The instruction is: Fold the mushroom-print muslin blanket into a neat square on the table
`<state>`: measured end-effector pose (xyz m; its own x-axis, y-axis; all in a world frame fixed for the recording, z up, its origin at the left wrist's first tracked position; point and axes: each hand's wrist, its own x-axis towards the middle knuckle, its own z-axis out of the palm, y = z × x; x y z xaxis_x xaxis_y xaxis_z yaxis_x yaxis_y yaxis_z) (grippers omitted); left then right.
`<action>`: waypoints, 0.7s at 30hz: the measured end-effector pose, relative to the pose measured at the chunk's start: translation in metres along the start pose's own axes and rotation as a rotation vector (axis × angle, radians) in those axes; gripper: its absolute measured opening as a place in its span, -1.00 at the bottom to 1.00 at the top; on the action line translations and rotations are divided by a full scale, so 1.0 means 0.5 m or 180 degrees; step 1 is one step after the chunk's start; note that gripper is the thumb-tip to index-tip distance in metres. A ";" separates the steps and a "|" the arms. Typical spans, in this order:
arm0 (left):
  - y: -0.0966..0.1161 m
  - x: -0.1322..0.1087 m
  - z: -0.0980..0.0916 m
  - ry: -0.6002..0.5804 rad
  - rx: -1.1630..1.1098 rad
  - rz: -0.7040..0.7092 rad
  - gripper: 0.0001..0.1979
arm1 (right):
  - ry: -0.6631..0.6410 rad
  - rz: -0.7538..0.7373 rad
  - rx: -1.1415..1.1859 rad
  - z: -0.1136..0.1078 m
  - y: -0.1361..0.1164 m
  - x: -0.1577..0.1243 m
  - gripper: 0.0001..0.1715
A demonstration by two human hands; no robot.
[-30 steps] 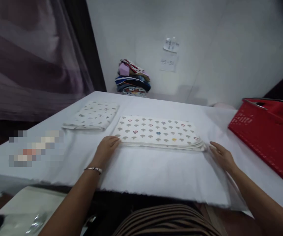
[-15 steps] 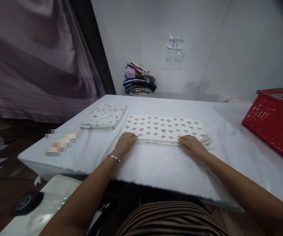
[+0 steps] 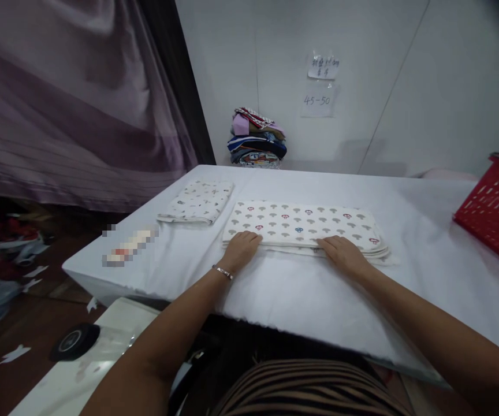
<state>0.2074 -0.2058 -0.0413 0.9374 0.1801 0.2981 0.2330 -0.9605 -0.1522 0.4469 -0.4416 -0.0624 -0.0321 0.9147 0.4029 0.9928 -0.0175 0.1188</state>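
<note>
Left hand [image 3: 241, 249] and right hand [image 3: 343, 255], seen from the head view, both lie at the near edge of a white rectangular cloth [image 3: 299, 219], folded in layers and printed with grey, red and blue mushrooms. Their fingers rest bent over that edge, the left ones towards its left end, the right ones past the middle; the thumbs are hidden, so I cannot tell whether either hand pinches the fabric. Between the hands, a lower layer shows just below the upper edge, and the layers at the right end do not quite line up.

That cloth lies flat across the middle of a table covered in smooth white fabric [image 3: 314, 306]. Beyond its left end, apart from it, is a smaller folded white cloth [image 3: 200, 202] with small scattered motifs. A red perforated plastic basket [image 3: 498, 202] stands well to the right.

My judgement is that the step in hand is folding or squaring the layers; the next move calls for an even hold at both points, keeping the edges together.
</note>
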 end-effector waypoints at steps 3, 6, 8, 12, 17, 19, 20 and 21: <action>0.000 -0.007 0.003 -0.0030 -0.0040 0.0075 -0.78 | -0.0047 -0.0016 -0.0054 0.002 0.001 -0.011 -0.58; 0.002 -0.010 0.004 -0.0094 -0.0110 0.0077 -0.78 | -0.0063 -0.0017 -0.0012 0.007 0.000 -0.016 -0.58; 0.008 -0.005 0.001 -0.0075 -0.0140 0.0073 -0.78 | -0.0047 0.0024 0.0014 0.008 -0.001 -0.018 -0.58; 0.036 0.020 -0.003 0.0102 -0.0220 0.0230 -0.74 | -0.0075 0.0116 0.0038 -0.007 0.006 -0.034 -0.57; 0.098 0.075 0.003 0.0249 -0.0375 0.0598 -0.74 | -0.0087 0.0453 -0.0120 -0.045 0.057 -0.107 -0.57; 0.126 0.098 0.005 0.0217 -0.0410 0.0725 -0.74 | -0.0136 0.0592 -0.0181 -0.062 0.086 -0.144 -0.59; 0.140 0.110 0.007 0.0193 -0.0443 0.0776 -0.74 | -0.0173 0.0627 -0.0200 -0.070 0.100 -0.161 -0.60; 0.154 0.121 0.009 0.0174 -0.0491 0.0816 -0.73 | -0.0206 0.0636 -0.0217 -0.077 0.112 -0.175 -0.61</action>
<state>0.2834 -0.2681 -0.0392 0.9442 -0.0800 0.3194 -0.0555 -0.9948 -0.0853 0.5011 -0.5379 -0.0562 0.1742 0.9143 0.3657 0.9685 -0.2262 0.1044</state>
